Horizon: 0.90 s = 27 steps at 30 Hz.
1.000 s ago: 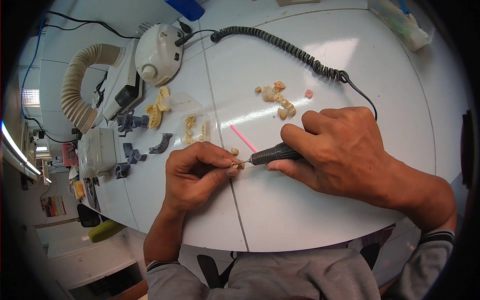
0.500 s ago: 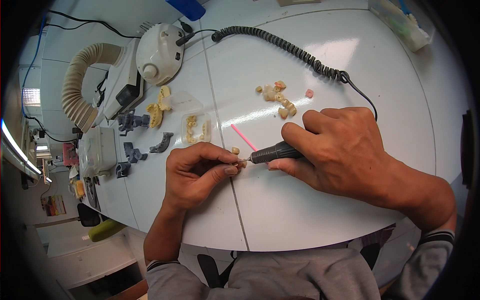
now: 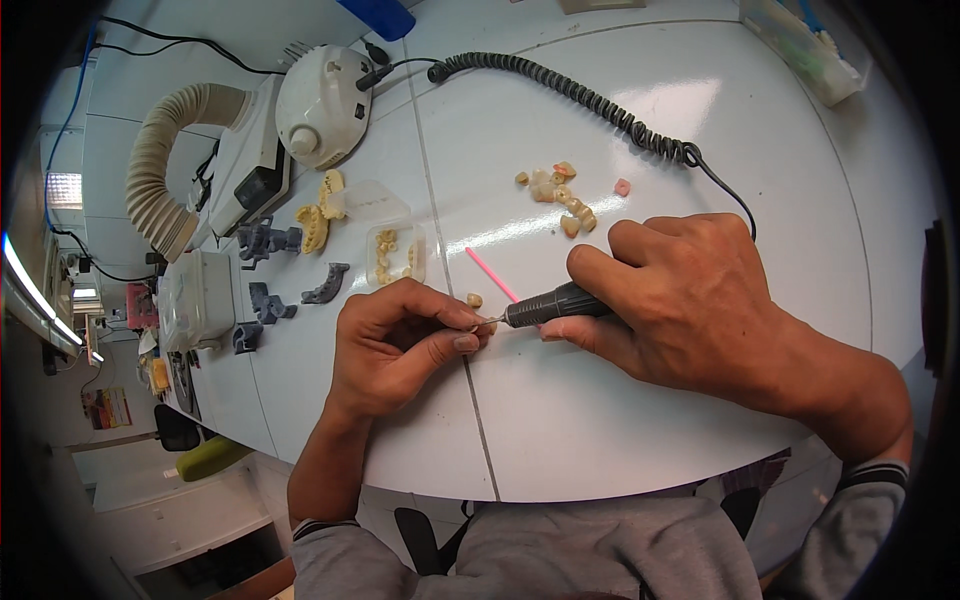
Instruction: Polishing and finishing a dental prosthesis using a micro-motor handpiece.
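My left hand (image 3: 400, 355) pinches a small tooth-coloured piece (image 3: 478, 330), mostly hidden by the fingertips. My right hand (image 3: 680, 310) grips a black rotary handpiece (image 3: 540, 306), whose thin metal bit meets that piece. Just behind the fingertips lies a small beige crown (image 3: 475, 299), and a pink stick (image 3: 490, 271) rests beside it. Farther back are a heap of beige dental pieces (image 3: 545, 186), a small pink piece (image 3: 622, 187) and a clear plastic box (image 3: 414, 240) holding crowns, with its lid (image 3: 370, 202) behind.
A white control unit (image 3: 315, 105) feeds a coiled cable (image 3: 560, 90). At left stand a ribbed hose (image 3: 160, 150), grey models (image 3: 266, 305), yellow casts (image 3: 315, 225) and a lidded container (image 3: 195, 300). A clear bin (image 3: 800, 50) sits at back right on the white desk (image 3: 600, 440).
Both hands and the handpiece have shifted very slightly to the right. The grips are unchanged.
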Motion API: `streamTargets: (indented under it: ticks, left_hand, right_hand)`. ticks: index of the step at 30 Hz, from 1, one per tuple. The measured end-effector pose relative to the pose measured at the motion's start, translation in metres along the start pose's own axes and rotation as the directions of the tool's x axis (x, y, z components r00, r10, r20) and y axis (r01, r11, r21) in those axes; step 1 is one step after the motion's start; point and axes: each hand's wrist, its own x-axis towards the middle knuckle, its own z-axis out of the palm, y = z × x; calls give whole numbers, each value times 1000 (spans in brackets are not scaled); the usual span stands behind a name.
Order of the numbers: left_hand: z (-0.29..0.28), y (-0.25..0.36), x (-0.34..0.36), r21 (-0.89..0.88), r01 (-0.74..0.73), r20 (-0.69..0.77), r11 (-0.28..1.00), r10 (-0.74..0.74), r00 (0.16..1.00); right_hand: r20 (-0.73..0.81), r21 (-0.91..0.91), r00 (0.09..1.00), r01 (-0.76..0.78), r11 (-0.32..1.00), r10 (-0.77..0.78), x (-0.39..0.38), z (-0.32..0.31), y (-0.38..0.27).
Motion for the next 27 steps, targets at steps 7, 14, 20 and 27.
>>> streamTargets:
  ticks: [7, 14, 20, 27]
  left_hand:
    - [-1, 1, 1, 8, 0, 25, 1000, 0, 1000]
    - [-1, 0, 0, -48, 7, 19, 999, -6, 1000]
    - [-1, -1, 0, -51, -1, 23, 999, 2, 1000]
    - [0, 0, 0, -30, 4, 30, 1000, -3, 1000]
  right_hand:
    - [25, -8, 1000, -9, 1000, 9, 0, -4, -1]
    - [35, -11, 999, -1, 1000, 1, 0, -6, 0]
    - [23, -11, 1000, -2, 1000, 2, -1, -5, 0]
    - [47, -4, 999, -9, 1000, 9, 0, -4, 0]
